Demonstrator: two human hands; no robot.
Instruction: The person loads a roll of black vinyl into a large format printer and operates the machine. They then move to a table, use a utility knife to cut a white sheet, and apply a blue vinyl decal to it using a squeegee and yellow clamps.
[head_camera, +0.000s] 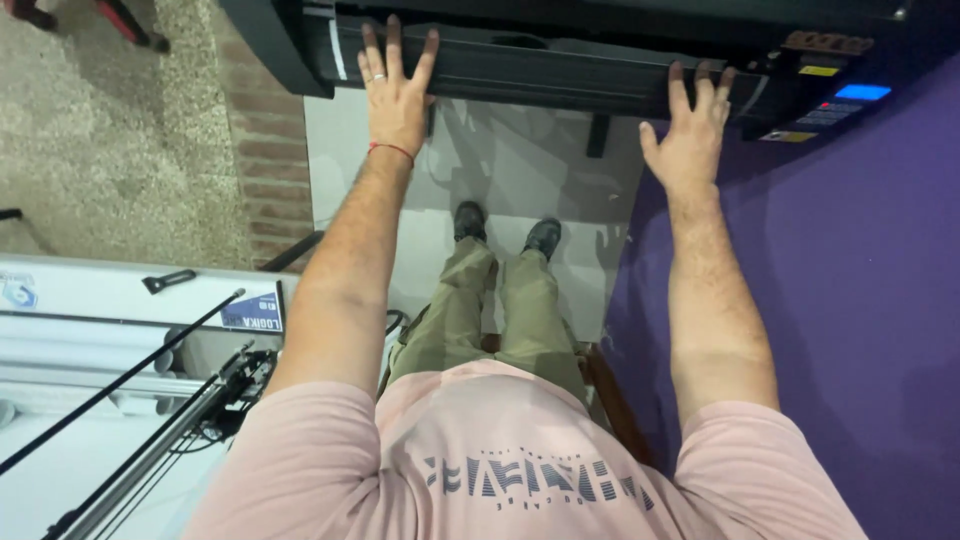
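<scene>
A long black machine (560, 60) with a front bar runs across the top of the view. My left hand (396, 88) lies flat on its left end, fingers spread, with a ring and a red string at the wrist. My right hand (690, 125) rests with its fingertips on the bar's right part, next to a control panel (835, 100) with a lit blue screen and small yellow labels. Neither hand holds anything. Below the machine hangs a white glossy sheet (520, 180), which reaches down to my shoes (505, 230).
A purple wall (850, 300) stands close on the right. A brick column (270, 150) and speckled floor lie to the left. At lower left is a white machine (110, 330) with black rods and cables. A wooden seat edge (610, 390) shows beneath my legs.
</scene>
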